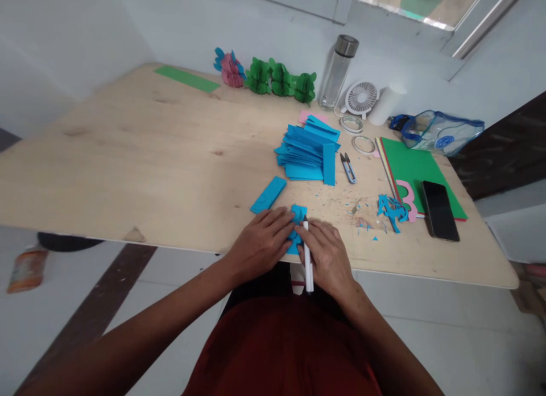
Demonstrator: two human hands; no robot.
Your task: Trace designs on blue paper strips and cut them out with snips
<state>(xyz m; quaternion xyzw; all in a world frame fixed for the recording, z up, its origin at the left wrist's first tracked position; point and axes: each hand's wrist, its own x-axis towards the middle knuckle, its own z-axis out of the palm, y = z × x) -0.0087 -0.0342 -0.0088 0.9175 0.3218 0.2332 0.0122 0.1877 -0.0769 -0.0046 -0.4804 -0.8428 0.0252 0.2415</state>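
Note:
At the table's front edge lies a blue paper piece (299, 211), partly covered by my hands. My left hand (262, 242) rests flat on its left side with the fingers stretched out. Held in my right hand (326, 251) is a white pen (307, 259), its dark tip pointing away from me beside the paper. Just beyond my left fingers lies a folded blue strip (268, 194) with a faint drawn line. A pile of blue paper strips (305, 151) sits farther back, with thread snips (348, 168) to its right.
Blue paper scraps (392, 209), a black phone (441, 210) and green paper (420, 174) lie to the right. Along the wall stand a glass bottle (338, 74), a small fan (362, 99) and green paper decorations (280, 80). Tape rolls (363, 145) lie before the fan.

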